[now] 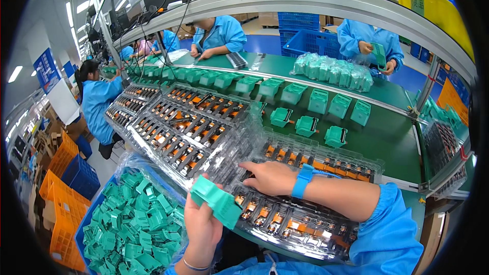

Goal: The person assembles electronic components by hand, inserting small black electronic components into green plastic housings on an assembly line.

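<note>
A green plastic housing (216, 201) is gripped in my left hand (202, 226), raised at the front edge of the clear trays, above the bin side. My right hand (271, 177) reaches over the near clear plastic tray (305, 213), index finger stretched to the left and the fingertips apart. I see nothing held in it, though its underside is hidden. Rows of small orange, black and metal components (262, 216) fill the tray pockets below. A blue wrist strap (303, 181) with a cord circles my right wrist.
A blue bin (81, 234) heaped with green housings stands at lower left. More stacked component trays (178, 122) lie to the left. Green housings (318, 101) line the green conveyor (392, 140). A metal frame (305, 0) crosses above; co-workers in blue (224, 33) sit beyond.
</note>
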Action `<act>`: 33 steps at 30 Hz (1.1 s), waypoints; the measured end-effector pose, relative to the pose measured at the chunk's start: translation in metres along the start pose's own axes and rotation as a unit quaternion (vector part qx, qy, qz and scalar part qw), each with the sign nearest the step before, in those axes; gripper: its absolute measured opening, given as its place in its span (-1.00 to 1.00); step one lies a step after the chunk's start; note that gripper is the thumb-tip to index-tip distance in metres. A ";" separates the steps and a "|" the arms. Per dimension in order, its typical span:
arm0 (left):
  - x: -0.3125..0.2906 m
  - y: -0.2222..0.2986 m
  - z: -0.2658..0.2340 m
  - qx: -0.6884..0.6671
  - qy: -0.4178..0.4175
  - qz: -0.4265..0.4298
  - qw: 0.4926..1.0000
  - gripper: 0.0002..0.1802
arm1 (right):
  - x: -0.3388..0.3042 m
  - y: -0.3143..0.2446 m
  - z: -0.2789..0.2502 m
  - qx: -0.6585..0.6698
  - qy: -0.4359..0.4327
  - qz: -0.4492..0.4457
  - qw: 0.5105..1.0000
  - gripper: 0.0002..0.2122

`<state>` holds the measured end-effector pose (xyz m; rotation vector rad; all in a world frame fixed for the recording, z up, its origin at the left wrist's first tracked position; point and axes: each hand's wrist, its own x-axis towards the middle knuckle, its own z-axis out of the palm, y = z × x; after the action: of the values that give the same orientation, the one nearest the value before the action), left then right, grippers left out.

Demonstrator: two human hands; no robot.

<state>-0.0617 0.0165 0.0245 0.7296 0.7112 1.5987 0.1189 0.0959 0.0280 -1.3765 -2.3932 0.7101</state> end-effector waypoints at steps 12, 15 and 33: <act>-0.024 0.009 -0.020 -0.095 -0.038 -0.179 0.979 -0.48 | -0.019 -0.026 0.013 -0.074 0.091 0.002 0.993 -0.56; -0.026 0.011 -0.021 -0.105 -0.035 -0.172 0.979 -0.45 | -0.011 -0.018 0.013 0.004 0.076 0.013 0.997 -0.54; -0.011 0.011 0.029 -0.148 -0.104 -0.285 0.941 -0.44 | -0.084 0.000 -0.073 0.675 0.195 0.107 0.703 -0.72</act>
<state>-0.0445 0.0053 0.0506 0.4081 0.4549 1.0451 0.1952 0.0430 0.0885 -0.8832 -0.7983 1.5475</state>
